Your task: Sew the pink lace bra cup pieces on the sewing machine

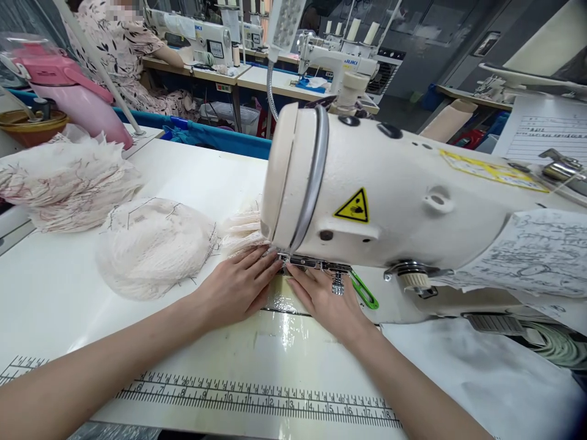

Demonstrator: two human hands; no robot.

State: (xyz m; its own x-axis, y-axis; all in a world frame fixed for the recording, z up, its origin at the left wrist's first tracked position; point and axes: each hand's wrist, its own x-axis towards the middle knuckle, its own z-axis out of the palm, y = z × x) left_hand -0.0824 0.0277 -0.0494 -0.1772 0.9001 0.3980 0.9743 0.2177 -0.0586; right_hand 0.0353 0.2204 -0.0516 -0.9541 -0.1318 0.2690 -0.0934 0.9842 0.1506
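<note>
A cream-white sewing machine (389, 183) stands in front of me, its head over the middle of the table. My left hand (236, 284) lies flat beside the needle area, fingers stretched out over the edge of a gathered, pale lace-like fabric (241, 232). Just right of the presser foot, my right hand (328, 299) rests low with fingers extended; part of it is hidden beneath the machine's metal parts. To the left of my left hand lies a round, sheer white fabric piece (158, 247) with dark loose threads. The needle itself is hidden.
A heap of similar fabric (68, 177) sits at the left, near a pink bottle (77, 91). A printed ruler strip (257, 397) runs along the table's front. A green tool (364, 290) lies behind my right hand. Across the room, a person (123, 55) sits by another machine.
</note>
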